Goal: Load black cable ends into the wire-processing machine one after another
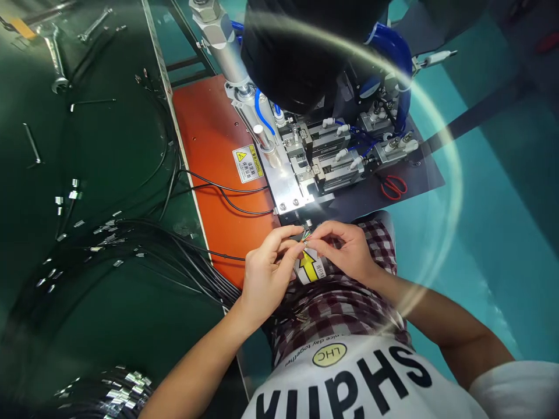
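"Green and orange wires [306, 235] are seen in the head view; how are they best handled?"

"Gently, it would seem: the bundle is best steadied by the left hand [269, 269] while single strands are parted by the right hand [347, 249], with nothing tugged."

"And the grip?"

"Both hands appear closed in a pinch on the wires, though the exact contact is partly hidden."

"And the wires?"

"Between both sets of fingertips [299, 249], with a short stretch exposed, near the metal plate [286, 183] and the yellow arrow [309, 267]."
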`<state>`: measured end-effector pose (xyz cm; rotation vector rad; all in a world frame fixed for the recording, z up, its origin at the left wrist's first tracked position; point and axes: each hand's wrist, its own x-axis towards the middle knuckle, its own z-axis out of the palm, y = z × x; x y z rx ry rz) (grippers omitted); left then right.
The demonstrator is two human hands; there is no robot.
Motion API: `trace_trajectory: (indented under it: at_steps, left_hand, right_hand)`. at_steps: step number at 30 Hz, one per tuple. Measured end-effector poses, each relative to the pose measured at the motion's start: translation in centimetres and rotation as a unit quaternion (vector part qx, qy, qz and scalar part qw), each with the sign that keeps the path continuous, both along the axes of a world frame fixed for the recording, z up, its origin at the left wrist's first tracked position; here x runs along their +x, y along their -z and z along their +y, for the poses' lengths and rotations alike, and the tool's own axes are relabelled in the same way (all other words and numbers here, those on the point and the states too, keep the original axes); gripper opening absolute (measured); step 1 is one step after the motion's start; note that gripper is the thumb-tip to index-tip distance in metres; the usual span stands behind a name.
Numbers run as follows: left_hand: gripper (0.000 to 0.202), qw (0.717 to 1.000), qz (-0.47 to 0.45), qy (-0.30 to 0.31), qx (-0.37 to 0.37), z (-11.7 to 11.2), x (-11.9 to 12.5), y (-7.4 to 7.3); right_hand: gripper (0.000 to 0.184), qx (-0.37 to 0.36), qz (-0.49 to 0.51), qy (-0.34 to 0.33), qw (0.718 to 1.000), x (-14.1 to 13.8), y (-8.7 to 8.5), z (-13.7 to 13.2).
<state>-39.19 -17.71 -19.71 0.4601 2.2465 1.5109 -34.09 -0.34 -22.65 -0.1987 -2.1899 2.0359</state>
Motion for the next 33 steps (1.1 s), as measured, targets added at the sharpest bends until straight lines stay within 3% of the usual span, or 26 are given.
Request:
trace_trajectory:
  at_steps: [5,10,17,25,33]
  left_hand:
    - [0.022,1.0,0.012,0.004,-0.001,-0.01,0.07,0.22]
    - [0.023,1.0,0.025,0.005,-0.005,-0.05,0.15,0.19]
    - [0.022,1.0,0.024,0.007,-0.006,-0.05,0.19,0.12]
    - [0.023,0.999,-0.019,-0.014,0.023,-0.09,0.24,0.37]
    - [0.021,0.994,-0.084,-0.024,0.07,0.04,0.02,0.32]
  right_hand:
    - [0.01,-0.035,-0.021,0.002,0.999,-0.05,-0.14,0.23]
    - [0.007,0.021,0.025,-0.011,0.999,-0.24,-0.39,0.41]
    - [0.009,0.023,0.009,-0.011,1.0,-0.56,-0.6,0.65]
    - [0.011,-0.011,0.0,-0.001,1.0,-0.22,-0.13,-0.03]
    - [0.011,0.039,0.005,-0.002,0.999,-0.1,0.11,-0.06]
